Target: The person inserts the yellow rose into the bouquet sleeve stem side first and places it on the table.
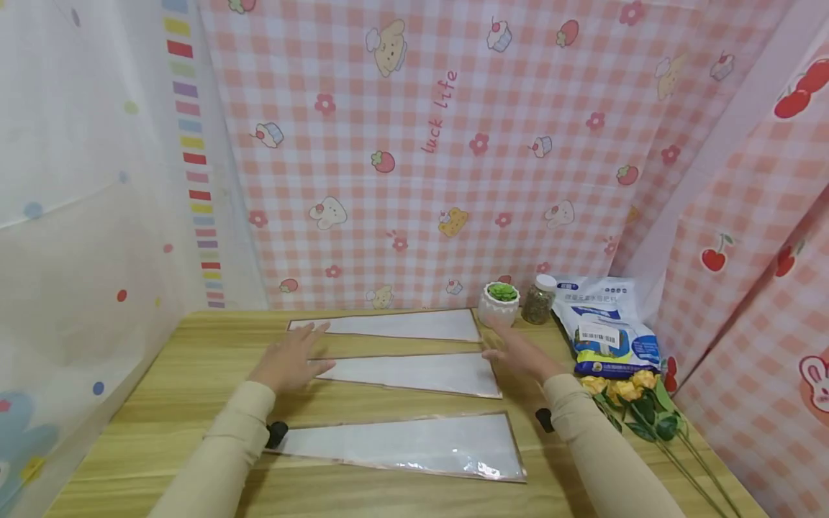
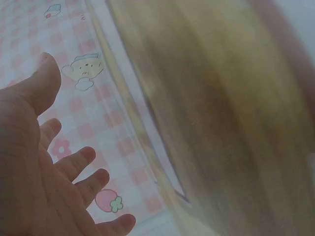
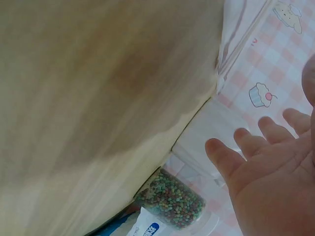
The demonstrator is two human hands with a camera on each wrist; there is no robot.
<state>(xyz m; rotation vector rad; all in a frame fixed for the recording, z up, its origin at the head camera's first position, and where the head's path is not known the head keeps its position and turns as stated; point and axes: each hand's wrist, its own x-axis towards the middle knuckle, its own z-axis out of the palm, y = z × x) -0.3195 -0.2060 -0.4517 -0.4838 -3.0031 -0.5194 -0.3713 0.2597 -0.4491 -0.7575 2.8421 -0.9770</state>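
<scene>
Three long, tapered white panels with brownish edges lie one behind another on the wooden table: a far panel [image 1: 401, 326], a middle panel [image 1: 414, 373] and a near panel [image 1: 414, 447]. My left hand [image 1: 291, 362] is over the narrow left ends of the far and middle panels, fingers spread. By their wide right ends is my right hand [image 1: 523, 354], its fingers extended too. Neither hand holds anything. The left wrist view shows the left palm [image 2: 49, 182] with fingers apart; the right wrist view shows the right palm [image 3: 280, 182] likewise. Whether either hand touches a panel, I cannot tell.
Behind the right hand stand a white pot with a green succulent [image 1: 499, 306] and a white-capped jar of granules [image 1: 540, 301]. Plastic packets [image 1: 605, 334] lie farther right, with yellow artificial roses [image 1: 624, 391] in front. A checked cloth [image 1: 414, 180] hangs behind the table.
</scene>
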